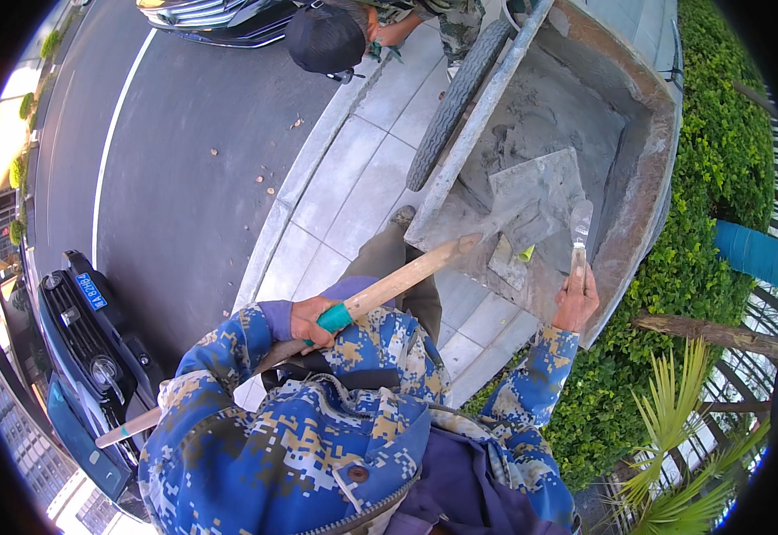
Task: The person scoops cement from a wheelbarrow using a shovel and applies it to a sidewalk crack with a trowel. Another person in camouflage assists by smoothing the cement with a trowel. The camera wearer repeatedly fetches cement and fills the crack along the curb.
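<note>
My left hand (312,324) grips the wooden handle of a shovel (416,273) at a band of green tape. The handle's rear end passes beneath my left arm. Its mortar-coated square blade (541,186) rests inside a rusty metal cart tray (656,134), above grey wet mortar (529,120). In my right hand (576,304) is a putty knife (580,227), blade pointing away from me, beside the shovel blade's right edge. Whether the two blades touch, I cannot tell. A mortar-smeared flat piece (508,266) and a small yellow-green object (526,253) lie near the tray's front.
A cart wheel (459,103) stands left of the tray on the paved sidewalk (345,180). Another person in a dark cap (325,39) bends by the kerb. Cars (91,361) are on the road to the left. A green hedge (710,160) borders the right side.
</note>
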`<state>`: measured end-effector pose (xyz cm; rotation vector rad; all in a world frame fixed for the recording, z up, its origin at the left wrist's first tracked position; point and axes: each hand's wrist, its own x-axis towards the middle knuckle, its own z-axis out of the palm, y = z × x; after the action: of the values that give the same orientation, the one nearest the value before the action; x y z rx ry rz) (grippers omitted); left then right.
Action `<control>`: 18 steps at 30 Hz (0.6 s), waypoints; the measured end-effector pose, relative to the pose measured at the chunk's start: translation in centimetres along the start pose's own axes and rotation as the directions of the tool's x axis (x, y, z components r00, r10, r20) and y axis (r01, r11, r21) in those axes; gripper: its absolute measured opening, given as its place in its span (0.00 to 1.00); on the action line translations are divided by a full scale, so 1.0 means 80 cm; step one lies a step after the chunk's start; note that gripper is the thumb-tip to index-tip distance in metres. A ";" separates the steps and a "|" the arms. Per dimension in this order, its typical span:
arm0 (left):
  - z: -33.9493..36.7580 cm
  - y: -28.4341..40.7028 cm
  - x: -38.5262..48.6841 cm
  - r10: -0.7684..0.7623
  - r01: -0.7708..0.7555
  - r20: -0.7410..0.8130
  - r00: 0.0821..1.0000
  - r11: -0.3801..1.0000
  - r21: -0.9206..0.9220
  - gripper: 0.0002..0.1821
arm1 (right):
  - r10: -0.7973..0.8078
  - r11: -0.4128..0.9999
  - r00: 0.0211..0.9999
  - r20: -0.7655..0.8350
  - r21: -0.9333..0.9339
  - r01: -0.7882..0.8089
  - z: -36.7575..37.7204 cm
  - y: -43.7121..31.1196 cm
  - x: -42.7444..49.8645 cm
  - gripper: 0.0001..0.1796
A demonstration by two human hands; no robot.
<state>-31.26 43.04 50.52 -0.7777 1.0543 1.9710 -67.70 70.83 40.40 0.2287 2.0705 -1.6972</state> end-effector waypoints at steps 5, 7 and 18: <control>-0.010 -0.019 -0.006 0.052 -0.047 0.035 0.998 0.992 -0.118 0.32 | 0.000 1.000 1.000 0.012 -0.009 0.000 0.017 -0.016 -0.009 0.17; -0.017 -0.027 -0.007 0.025 -0.020 0.044 0.999 0.994 -0.105 0.33 | -0.016 1.000 1.000 -0.001 -0.002 0.016 0.022 -0.017 -0.012 0.18; -0.003 -0.150 -0.090 0.065 -0.066 -0.017 0.998 0.994 -0.084 0.31 | -0.075 0.991 0.993 0.092 0.118 0.064 0.025 -0.018 -0.169 0.19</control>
<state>-17.40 44.94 51.12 -0.8127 1.0222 2.0797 -55.85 70.64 47.33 0.1091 1.9350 -1.8345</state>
